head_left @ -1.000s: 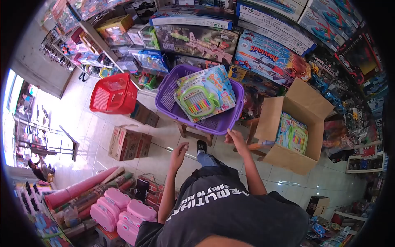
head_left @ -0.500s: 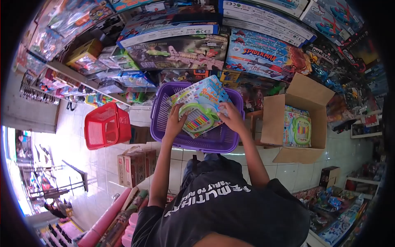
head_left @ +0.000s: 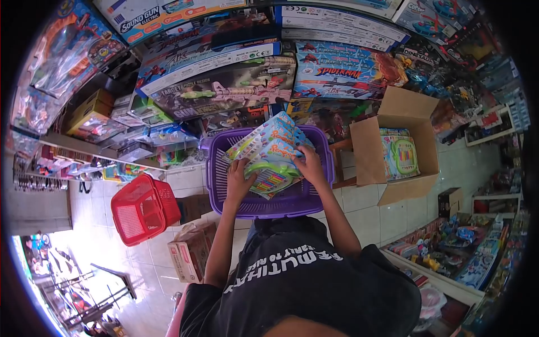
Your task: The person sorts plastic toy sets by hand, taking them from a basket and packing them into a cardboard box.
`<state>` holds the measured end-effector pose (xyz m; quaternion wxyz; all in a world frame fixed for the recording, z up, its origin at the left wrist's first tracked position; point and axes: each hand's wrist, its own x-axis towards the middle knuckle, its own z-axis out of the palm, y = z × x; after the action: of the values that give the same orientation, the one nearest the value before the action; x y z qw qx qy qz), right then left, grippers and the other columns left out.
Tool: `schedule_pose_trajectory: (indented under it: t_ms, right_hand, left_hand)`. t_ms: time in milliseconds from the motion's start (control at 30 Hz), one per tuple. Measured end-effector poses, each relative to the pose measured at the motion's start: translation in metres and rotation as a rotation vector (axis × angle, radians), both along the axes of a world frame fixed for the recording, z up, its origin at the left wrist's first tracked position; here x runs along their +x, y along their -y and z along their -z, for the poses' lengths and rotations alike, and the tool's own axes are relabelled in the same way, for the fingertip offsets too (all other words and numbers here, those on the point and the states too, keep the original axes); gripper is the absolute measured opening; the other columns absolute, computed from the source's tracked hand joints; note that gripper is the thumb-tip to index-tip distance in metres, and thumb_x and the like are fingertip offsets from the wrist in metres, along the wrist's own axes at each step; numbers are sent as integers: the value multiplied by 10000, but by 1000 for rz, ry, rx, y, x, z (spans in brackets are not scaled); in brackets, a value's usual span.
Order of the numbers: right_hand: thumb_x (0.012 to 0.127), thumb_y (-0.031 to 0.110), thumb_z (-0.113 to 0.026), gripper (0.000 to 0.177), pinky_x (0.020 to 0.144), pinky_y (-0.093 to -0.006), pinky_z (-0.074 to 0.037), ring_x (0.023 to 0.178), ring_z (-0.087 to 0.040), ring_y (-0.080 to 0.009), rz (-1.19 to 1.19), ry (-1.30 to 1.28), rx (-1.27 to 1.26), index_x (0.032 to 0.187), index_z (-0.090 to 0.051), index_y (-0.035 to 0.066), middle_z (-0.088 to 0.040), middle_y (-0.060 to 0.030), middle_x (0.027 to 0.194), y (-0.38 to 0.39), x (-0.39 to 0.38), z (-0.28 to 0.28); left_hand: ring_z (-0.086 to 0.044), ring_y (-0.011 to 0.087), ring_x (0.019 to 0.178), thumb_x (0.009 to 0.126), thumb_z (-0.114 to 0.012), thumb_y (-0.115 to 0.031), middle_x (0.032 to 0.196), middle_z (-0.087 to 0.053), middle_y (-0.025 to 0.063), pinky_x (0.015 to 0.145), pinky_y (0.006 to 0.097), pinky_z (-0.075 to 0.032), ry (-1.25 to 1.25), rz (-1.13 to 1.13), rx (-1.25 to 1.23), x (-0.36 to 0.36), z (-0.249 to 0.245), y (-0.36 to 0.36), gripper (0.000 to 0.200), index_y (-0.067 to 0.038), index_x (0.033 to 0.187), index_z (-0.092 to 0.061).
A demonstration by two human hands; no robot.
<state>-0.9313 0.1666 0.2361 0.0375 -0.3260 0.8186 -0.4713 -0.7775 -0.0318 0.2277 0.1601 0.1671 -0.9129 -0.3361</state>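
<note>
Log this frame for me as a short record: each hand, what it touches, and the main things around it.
Left hand: on the packs, at their left side; firmness of hold unclear
Right hand: on the packs, at their right side; firmness of hold unclear
Packs: colourful, overlapping, lying slanted in the purple basket
Purple basket: directly in front of the person
Right of it: open cardboard box with similar packs inside
Left of it: red basket
Beyond: stacked toy boxes

The purple basket (head_left: 303,209) is smooth plastic; the packs (head_left: 281,140) look glossy, the open carton (head_left: 368,151) matt cardboard, the shirt (head_left: 320,297) matt cloth, the floor tiles (head_left: 362,224) shiny.
</note>
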Motion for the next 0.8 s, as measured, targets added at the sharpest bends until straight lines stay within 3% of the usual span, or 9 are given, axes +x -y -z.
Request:
schedule_pose_trajectory:
  t_ms: [67,200,300,400,467,500,567,633,800]
  right_hand:
    - [793,152,-635,257,654,-345,-481,841,-571,-249,-100,256,-49,956,-537,-21,-542,-115,926,-2,6,-15]
    - [806,158,-632,236,652,-315,-479,822,-566,-195,-168,327,-10,922,-553,-32,-545,-101,901,-4,13,-40]
    - [801,159,-631,229,654,-296,-471,818,-562,-182,-195,352,-47,927,-565,-21,-555,-99,895,-2,14,-61]
    - [807,149,-615,210,672,-302,-460,837,-567,-204,-156,160,-17,934,-565,-11,-562,-106,904,1,19,-100]
    - [829,114,-573,158,771,-283,-421,835,-560,-170,54,-85,-154,913,-564,-19,-568,-94,847,5,24,-117]
    - [847,116,-546,162,778,-275,-425,863,-565,-163,124,-266,-164,946,-564,-11,-578,-96,886,4,22,-121]
    - [838,114,-553,159,764,-297,-432,854,-574,-199,268,-231,-236,943,-564,-4,-580,-107,896,0,22,-114]
    - [827,111,-563,165,764,-309,-439,869,-580,-218,449,-88,-336,950,-560,1,-582,-121,913,-6,20,-94]
    - [794,108,-592,235,809,-332,-432,907,-572,-244,462,6,-254,1004,-549,12,-584,-137,960,-6,4,5]
  left_hand:
    - [-540,357,930,714,-689,-203,978,-565,186,795,427,-423,8,62,78,4,0,8,444,-29,1081,-510]
    - [-580,360,903,729,-697,-229,908,-604,214,782,403,-445,36,226,342,11,-4,19,431,2,1047,-521]
    - [-600,349,896,745,-688,-232,934,-608,224,755,395,-463,-41,268,319,15,-20,18,446,11,1072,-508]
    - [-617,356,822,759,-677,-233,887,-617,216,694,378,-480,-48,211,244,16,-25,26,445,5,1093,-505]
    - [-644,293,741,774,-669,-214,840,-633,180,649,334,-491,-82,213,241,17,-52,31,427,7,1100,-505]
    - [-641,245,721,784,-662,-194,835,-638,156,643,310,-489,-94,179,354,19,-62,35,411,10,1103,-504]
    - [-603,118,707,811,-636,-127,838,-645,100,637,262,-480,-181,127,462,21,-85,44,357,17,1109,-504]
    - [-595,113,716,815,-631,-117,847,-645,96,645,258,-475,-270,85,482,25,-95,55,344,18,1106,-508]
    - [-571,93,759,824,-619,-97,875,-640,90,679,242,-457,-381,-41,430,46,-113,89,310,27,1091,-520]
